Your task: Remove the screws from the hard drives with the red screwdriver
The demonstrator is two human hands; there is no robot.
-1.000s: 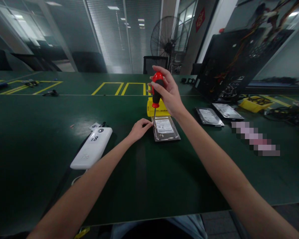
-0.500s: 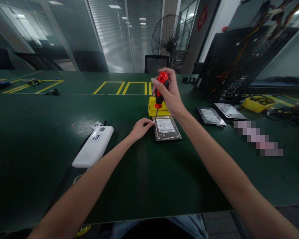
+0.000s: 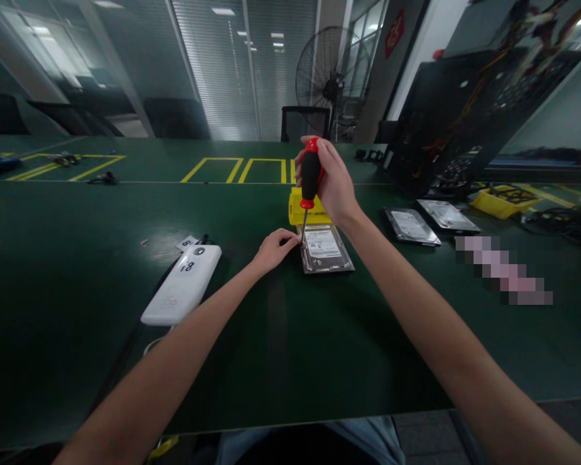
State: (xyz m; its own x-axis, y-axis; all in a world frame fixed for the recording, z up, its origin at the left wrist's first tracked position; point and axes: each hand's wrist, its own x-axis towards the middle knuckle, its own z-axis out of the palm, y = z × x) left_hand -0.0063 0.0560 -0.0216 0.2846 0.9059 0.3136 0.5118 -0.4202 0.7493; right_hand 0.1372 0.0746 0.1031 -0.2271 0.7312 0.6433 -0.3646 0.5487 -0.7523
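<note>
A silver hard drive (image 3: 326, 250) with a white label lies flat on the green table (image 3: 242, 361). My right hand (image 3: 336, 184) is wrapped round the red and black handle of a screwdriver (image 3: 310, 174), held nearly upright. Its thin shaft points down at the drive's left edge. My left hand (image 3: 275, 250) is closed in a pinch at that same edge, right beside the screwdriver tip. What lies between its fingertips is too small to make out. Directly behind the drive sits a yellow plastic object (image 3: 297, 210), partly covered by the screwdriver and my right hand.
Two more drives, one nearer (image 3: 411, 226) and one farther (image 3: 448, 215), lie to the right. Beyond them are a yellow tray (image 3: 503, 201) and a large black computer case (image 3: 430, 129) with cables. A white power bank (image 3: 181, 287) with a cable lies left, beside my left forearm.
The screwdriver handle has turned in my right hand, and the fingers have shifted round it, showing more of its black side. My left hand and the drive stay in place.
</note>
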